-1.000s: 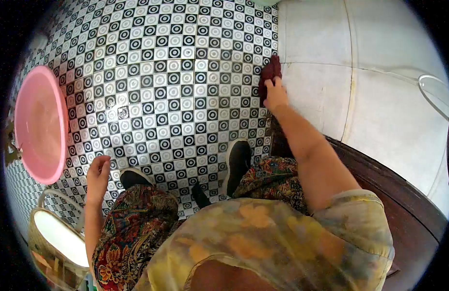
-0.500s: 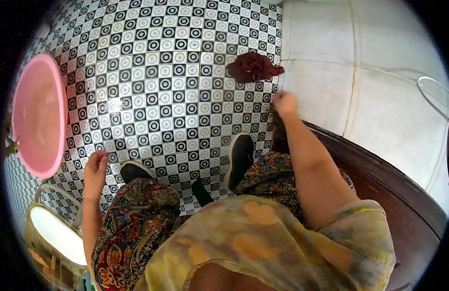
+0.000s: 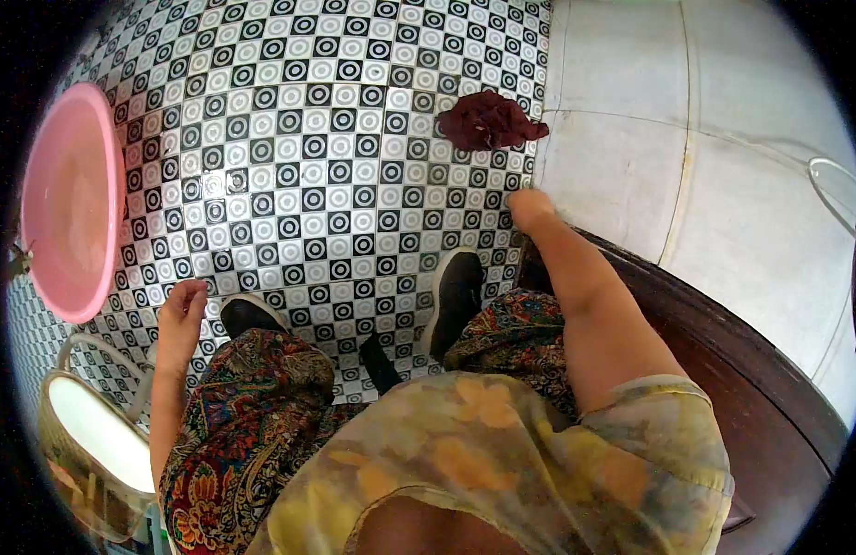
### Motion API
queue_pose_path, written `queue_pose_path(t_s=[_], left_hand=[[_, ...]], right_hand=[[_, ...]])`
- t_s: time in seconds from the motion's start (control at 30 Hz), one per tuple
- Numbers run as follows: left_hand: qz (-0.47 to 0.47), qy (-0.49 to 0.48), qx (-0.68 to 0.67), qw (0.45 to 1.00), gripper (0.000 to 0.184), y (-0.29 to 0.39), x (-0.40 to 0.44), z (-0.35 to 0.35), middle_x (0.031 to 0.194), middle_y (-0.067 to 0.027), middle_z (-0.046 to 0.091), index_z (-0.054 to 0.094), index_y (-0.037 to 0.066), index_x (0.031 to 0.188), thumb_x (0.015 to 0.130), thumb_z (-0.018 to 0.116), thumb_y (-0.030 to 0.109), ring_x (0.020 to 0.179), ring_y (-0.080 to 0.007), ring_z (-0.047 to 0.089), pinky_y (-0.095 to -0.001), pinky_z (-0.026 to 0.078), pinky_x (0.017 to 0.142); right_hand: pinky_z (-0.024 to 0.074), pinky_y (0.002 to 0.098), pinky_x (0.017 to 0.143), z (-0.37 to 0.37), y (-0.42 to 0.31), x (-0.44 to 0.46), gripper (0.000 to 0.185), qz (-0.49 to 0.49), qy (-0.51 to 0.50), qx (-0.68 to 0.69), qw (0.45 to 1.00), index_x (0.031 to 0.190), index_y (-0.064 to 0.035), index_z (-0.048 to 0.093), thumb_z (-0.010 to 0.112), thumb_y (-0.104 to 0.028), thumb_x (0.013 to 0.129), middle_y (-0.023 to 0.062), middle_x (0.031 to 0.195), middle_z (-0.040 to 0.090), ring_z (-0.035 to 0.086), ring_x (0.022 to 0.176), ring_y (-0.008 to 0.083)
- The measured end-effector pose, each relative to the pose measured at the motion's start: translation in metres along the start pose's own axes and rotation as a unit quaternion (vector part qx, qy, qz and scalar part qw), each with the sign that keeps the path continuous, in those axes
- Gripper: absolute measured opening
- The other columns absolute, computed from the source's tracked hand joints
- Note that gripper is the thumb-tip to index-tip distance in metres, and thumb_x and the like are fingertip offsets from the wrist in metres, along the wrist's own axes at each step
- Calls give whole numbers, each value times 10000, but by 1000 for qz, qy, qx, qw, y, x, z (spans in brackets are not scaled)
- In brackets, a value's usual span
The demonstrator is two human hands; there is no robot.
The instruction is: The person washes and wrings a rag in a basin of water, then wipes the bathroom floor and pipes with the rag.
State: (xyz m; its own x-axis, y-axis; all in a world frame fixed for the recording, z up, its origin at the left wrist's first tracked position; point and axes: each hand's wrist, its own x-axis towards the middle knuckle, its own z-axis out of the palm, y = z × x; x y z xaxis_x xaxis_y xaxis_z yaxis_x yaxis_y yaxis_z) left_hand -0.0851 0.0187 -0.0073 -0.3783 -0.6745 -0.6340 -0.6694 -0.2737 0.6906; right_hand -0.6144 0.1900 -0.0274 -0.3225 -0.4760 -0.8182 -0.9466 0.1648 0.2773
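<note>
My left hand point(image 3: 180, 319) hangs low at the left, beside my left knee and shoe. Its fingers are curled in together, and no object shows in them. My right hand point(image 3: 531, 209) is out in front near the wall's foot, closed like a fist, with nothing visible in it. Just beyond it, a crumpled maroon cloth point(image 3: 491, 120) lies on the tiled floor, apart from the hand, its right end reaching the wall. Farther left stands a large pink basin point(image 3: 113, 199), which neither hand touches.
Pale wall tiles point(image 3: 622, 180) and a dark wooden door point(image 3: 770, 444) run along the right. At the lower left is a white-topped, basket-like container point(image 3: 99, 435) with a handle. A black strip point(image 3: 380, 363) lies between my black shoes point(image 3: 457, 296). The floor point(image 3: 289, 176) is patterned tile.
My right hand has moved slightly left and down, a little farther from the maroon cloth. My left hand stays nearly where it was. The view has shifted slightly.
</note>
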Motion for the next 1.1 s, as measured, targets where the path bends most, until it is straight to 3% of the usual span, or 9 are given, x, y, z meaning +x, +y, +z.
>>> queue_pose_path(t_s=[0.13, 0.2, 0.33, 0.37, 0.4, 0.5, 0.7, 0.87, 1.1], left_hand=[[-5, -8, 4, 1000, 166, 12, 0, -1, 763, -6, 546, 535, -3, 944, 835, 499, 117, 657, -63, 455, -199, 386, 608], [-25, -15, -12, 999, 170, 7, 2, -4, 793, -17, 544, 527, -1, 947, 837, 498, 126, 716, -85, 471, -213, 390, 663], [-52, -22, -18, 998, 160, 16, 4, -3, 813, -20, 536, 518, 8, 934, 841, 496, 136, 769, -101, 480, -222, 389, 706], [-57, -23, -13, 998, 156, 17, 3, -5, 809, -17, 532, 519, 12, 930, 842, 497, 138, 767, -98, 478, -220, 387, 702], [-7, 9, -23, 1000, 156, 11, 5, -1, 753, -3, 542, 546, 15, 939, 828, 502, 116, 641, -68, 455, -210, 387, 571], [18, 14, -7, 1000, 162, 8, 6, 0, 792, -16, 527, 525, 19, 943, 832, 514, 136, 737, -89, 469, -223, 397, 671], [100, 28, -17, 994, 130, 69, 13, -2, 843, -57, 584, 547, -8, 924, 810, 540, 53, 773, -107, 537, -227, 440, 712], [126, 26, -105, 986, 229, 112, 16, -3, 901, -37, 588, 555, 16, 1026, 811, 562, 94, 841, -90, 530, -240, 434, 768], [159, 64, -104, 980, 353, 128, 16, -12, 806, -1, 544, 521, 28, 1087, 756, 626, 88, 724, -65, 501, -206, 426, 680]], right_hand=[[477, 343, 572, 6, 20, 16, 138, -50, 21, 98, 994, 776, -26, 609, 510, -117, 745, 125, 754, 629, 604, 657, 251], [423, 258, 459, -11, 26, 17, 118, -16, -62, 483, 873, 760, -53, 607, 533, -144, 771, 64, 655, 619, 556, 532, 136], [372, 190, 439, -79, 23, -7, 117, -28, -183, 516, 836, 763, -66, 597, 562, -176, 786, 18, 662, 607, 514, 526, 59], [372, 190, 439, -93, 18, -10, 117, -35, -181, 511, 839, 763, -66, 597, 562, -176, 786, 18, 662, 607, 514, 526, 59], [374, 187, 451, -108, 10, -11, 114, -76, -166, 527, 830, 764, -66, 596, 563, -173, 788, 17, 673, 609, 517, 538, 58], [394, 186, 502, -140, -19, -4, 145, -176, -137, 540, 811, 774, -83, 609, 564, -219, 800, -8, 712, 623, 545, 611, 51], [423, 198, 547, -206, -123, -18, 155, -366, -88, 569, 731, 846, -42, 597, 562, -185, 800, 14, 738, 621, 559, 624, 70], [435, 212, 603, -236, -194, -38, 172, -490, -90, 562, 661, 963, -13, 565, 491, -79, 823, 48, 793, 607, 546, 678, 87], [437, 233, 668, -235, -241, -46, 236, -529, -115, 576, 613, 1048, -1, 510, 450, -3, 820, 70, 879, 584, 536, 748, 110]])
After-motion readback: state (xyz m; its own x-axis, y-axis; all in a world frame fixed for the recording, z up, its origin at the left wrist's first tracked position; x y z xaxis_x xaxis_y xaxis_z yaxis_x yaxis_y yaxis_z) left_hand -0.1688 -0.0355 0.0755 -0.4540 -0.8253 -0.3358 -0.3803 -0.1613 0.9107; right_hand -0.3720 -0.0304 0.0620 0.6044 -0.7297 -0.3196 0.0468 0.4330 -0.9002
